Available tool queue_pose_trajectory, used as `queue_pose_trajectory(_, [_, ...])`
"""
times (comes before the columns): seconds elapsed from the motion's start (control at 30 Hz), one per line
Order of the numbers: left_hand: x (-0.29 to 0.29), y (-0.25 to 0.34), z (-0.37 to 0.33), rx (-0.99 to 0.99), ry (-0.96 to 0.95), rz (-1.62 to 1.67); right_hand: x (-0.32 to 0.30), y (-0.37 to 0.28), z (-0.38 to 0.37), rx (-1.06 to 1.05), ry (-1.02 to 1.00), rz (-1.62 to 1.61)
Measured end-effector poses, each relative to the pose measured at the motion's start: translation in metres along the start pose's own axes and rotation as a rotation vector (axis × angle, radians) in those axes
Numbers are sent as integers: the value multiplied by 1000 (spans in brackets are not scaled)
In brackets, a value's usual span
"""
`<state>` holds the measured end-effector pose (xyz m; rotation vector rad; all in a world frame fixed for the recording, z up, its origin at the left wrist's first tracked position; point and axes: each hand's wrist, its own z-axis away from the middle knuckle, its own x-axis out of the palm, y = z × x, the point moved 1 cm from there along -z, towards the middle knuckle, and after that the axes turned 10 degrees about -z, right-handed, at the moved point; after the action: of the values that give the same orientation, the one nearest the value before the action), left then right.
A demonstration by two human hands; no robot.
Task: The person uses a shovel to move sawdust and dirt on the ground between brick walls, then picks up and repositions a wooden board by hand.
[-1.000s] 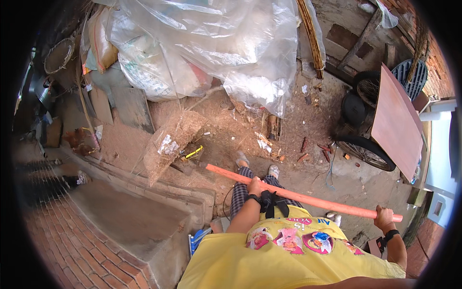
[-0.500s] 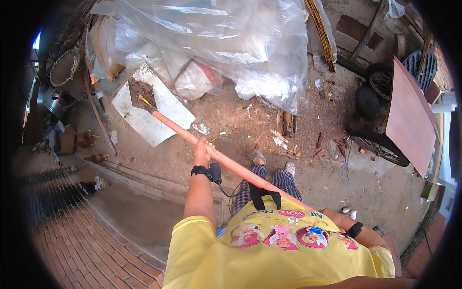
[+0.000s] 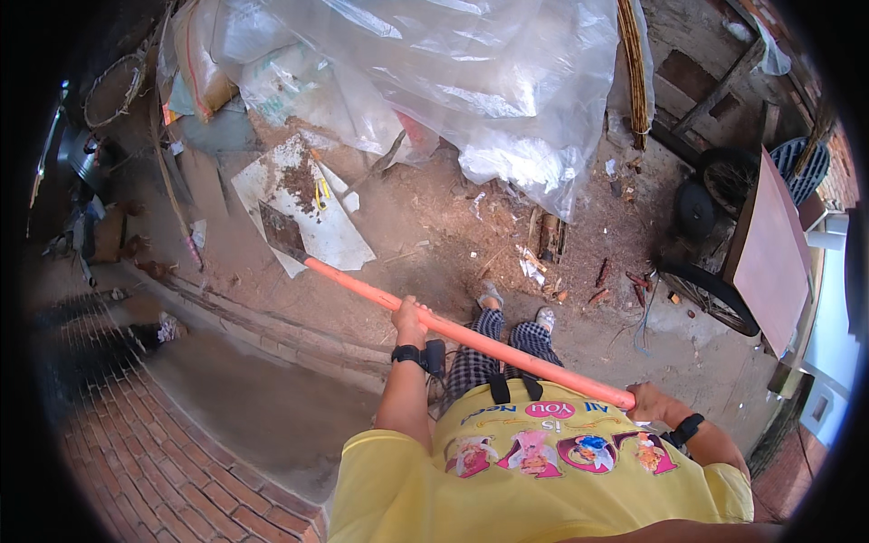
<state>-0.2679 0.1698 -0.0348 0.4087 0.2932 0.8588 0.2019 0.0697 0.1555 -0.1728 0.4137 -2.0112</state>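
Note:
My left hand [image 3: 412, 320] is wrapped round the orange handle of a shovel [image 3: 507, 351] at about its middle. At the handle's butt end, beside my yellow shirt, my right hand [image 3: 654, 404] is closed on it. The shovel slants away to the far left, and its dark flat blade [image 3: 281, 228] lies at the left edge of a white board [image 3: 333, 242] on the ground. Brown dirt [image 3: 297, 178] and a small yellow strip [image 3: 320, 194] lie on the board, beyond the blade. No dirt heap shows on the blade.
Clear plastic sheeting [image 3: 507, 100] covers sacks behind the board. To the right stand wheels [image 3: 695, 210] under a tilted brown panel [image 3: 768, 258]. Wood pieces [image 3: 549, 237] and litter are scattered on the dirt ground. A low kerb [image 3: 272, 317] and brick paving [image 3: 172, 452] lie at left.
The blade has come back toward me to the board's left edge, and its dirt now lies spread on the board. My right hand has come into fuller view with the handle's end.

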Motion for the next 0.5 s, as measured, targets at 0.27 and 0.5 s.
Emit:
queue_pose_trajectory(0.27, [21, -18, 50, 39, -41, 163, -12, 33, 7, 124, 264, 239])
queue_pose_trajectory(0.5, [26, -44, 0, -29, 28, -62, 27, 51, 21, 73, 110, -113])
